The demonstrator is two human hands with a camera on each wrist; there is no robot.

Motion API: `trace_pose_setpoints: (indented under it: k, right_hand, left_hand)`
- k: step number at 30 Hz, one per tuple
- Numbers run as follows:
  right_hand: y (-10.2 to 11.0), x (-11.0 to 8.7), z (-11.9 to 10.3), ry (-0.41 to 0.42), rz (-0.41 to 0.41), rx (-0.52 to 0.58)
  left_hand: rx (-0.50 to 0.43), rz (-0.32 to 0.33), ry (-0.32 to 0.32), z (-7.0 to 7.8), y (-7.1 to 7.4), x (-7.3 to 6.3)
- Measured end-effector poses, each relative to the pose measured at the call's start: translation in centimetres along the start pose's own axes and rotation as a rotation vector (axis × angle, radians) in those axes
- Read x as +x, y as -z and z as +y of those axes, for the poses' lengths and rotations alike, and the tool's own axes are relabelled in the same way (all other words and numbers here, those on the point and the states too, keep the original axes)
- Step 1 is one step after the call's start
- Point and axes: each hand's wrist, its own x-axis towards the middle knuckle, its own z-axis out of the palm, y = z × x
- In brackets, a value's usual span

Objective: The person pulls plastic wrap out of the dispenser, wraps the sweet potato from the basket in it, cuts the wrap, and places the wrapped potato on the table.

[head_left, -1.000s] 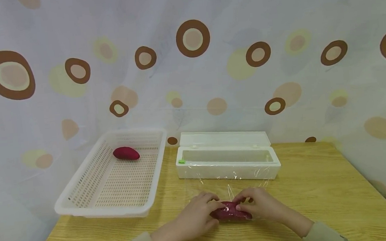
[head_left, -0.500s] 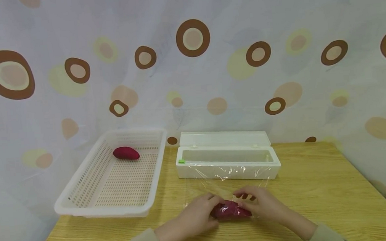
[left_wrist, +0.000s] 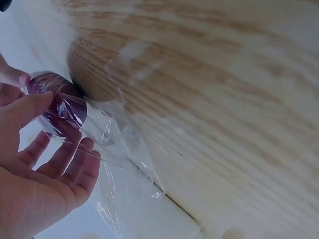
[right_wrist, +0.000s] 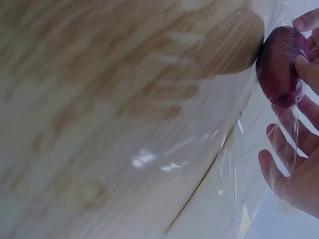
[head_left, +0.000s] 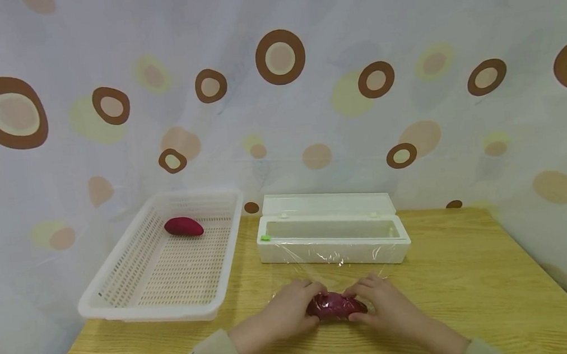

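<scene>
A purple-red sweet potato [head_left: 336,305] lies near the front of the table, with clear cling film [right_wrist: 237,164] around it. My left hand [head_left: 290,310] grips its left end between thumb and fingers. At the opposite end, my right hand [head_left: 383,306] holds it the same way. Wrinkled film gleams over the purple skin in the left wrist view, where the left thumb presses on the sweet potato [left_wrist: 70,107]. From there the film stretches back to a long white dispenser box [head_left: 333,251], whose lid stands raised. The sweet potato's underside is hidden.
A white perforated basket [head_left: 148,312] stands on the left of the wooden table [head_left: 474,273], holding a second sweet potato [head_left: 184,227]. A small green piece [head_left: 266,238] sits at the box's left end. Behind the table hangs a patterned curtain [head_left: 339,116].
The right hand's fingers have lowered from a loose, raised pose onto the right end of the sweet potato. The left hand stays at its end. Box and basket stay put.
</scene>
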Motion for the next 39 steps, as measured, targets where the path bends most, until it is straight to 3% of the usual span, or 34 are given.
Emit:
trace_pose_setpoints:
  k: [9, 15, 23, 34, 39]
  right_hand:
    - [-0.1, 0.1, 0.2, -0.030, -0.012, 0.035]
    - [-0.2, 0.4, 0.4, -0.061, -0.035, 0.107]
    - [0.0, 0.9, 0.5, -0.166, -0.100, 0.150]
    - [-0.1, 1.0, 1.0, -0.161, -0.082, 0.164]
    - [-0.1, 1.0, 1.2, -0.133, -0.069, 0.170]
  left_hand:
    - [0.008, 0.042, -0.024, 0.0, 0.5, 0.3]
    - [0.012, 0.035, -0.026, -0.2, 0.5, 0.5]
    - [-0.022, 0.005, 0.001, -0.5, 0.9, 0.8]
    - [-0.086, -0.029, 0.072, -0.8, 0.8, 1.1]
    - [-0.049, -0.030, 0.063, -0.9, 0.8, 1.1]
